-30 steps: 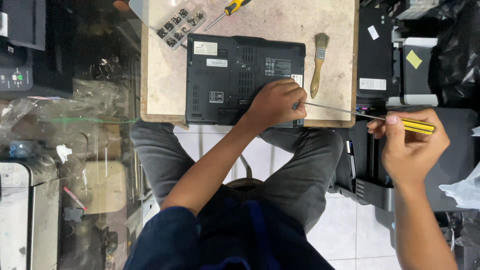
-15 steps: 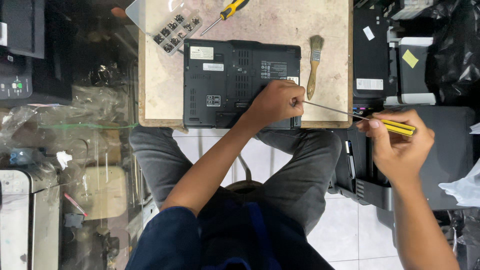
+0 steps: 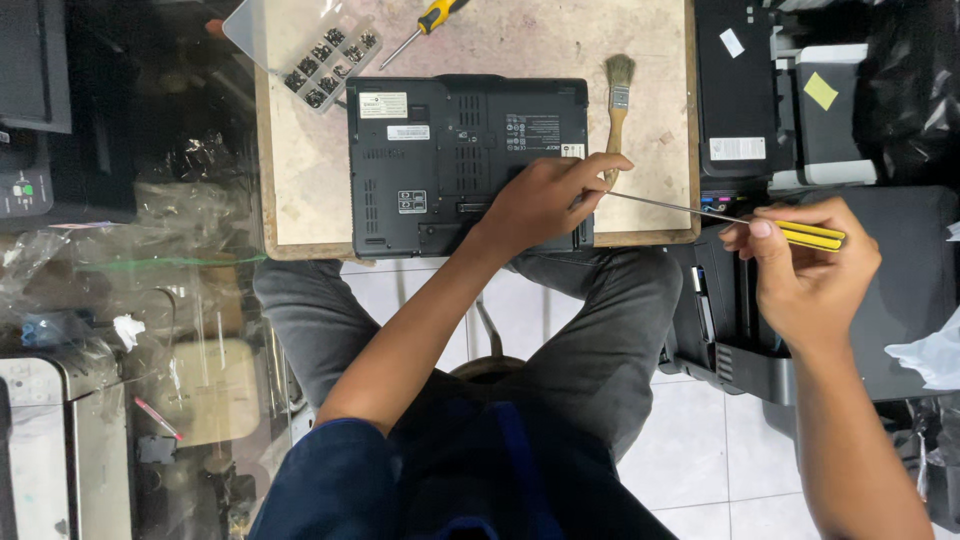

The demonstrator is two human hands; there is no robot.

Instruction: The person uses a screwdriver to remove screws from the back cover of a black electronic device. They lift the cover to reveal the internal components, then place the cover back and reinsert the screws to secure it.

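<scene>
Here the long screwdriver [image 3: 735,218] lies nearly level across the view, its long axis running left to right with a slight downward slope toward the yellow handle. The thin metal shaft points left, and its tip reaches the near right corner of the black laptop [image 3: 468,165] — the spot is hidden under the fingers [image 3: 590,170] there, so whether the tip sits in a screw cannot be told. The right hand [image 3: 808,268] is closed around the yellow handle, thumb and fingertips pinching it, well off the laptop's right edge and beyond the table. The left hand [image 3: 540,200] rests on the laptop's near right corner, fingers curled down around the shaft's end; whether they pinch the shaft or only steady it is not clear.

The laptop lies shut and bottom side up on a small worn table [image 3: 300,170], its near edge reaching the table's near edge above the person's knees. Just right of the laptop lies a wooden-handled paintbrush [image 3: 618,105], bristles pointing away from the person. Beyond the laptop's far left corner sits a clear compartment box of screws [image 3: 330,60], tilted — and beside that box a second, shorter yellow-handled screwdriver [image 3: 425,25]. Right of the table stands a black printer [image 3: 740,110].
</scene>
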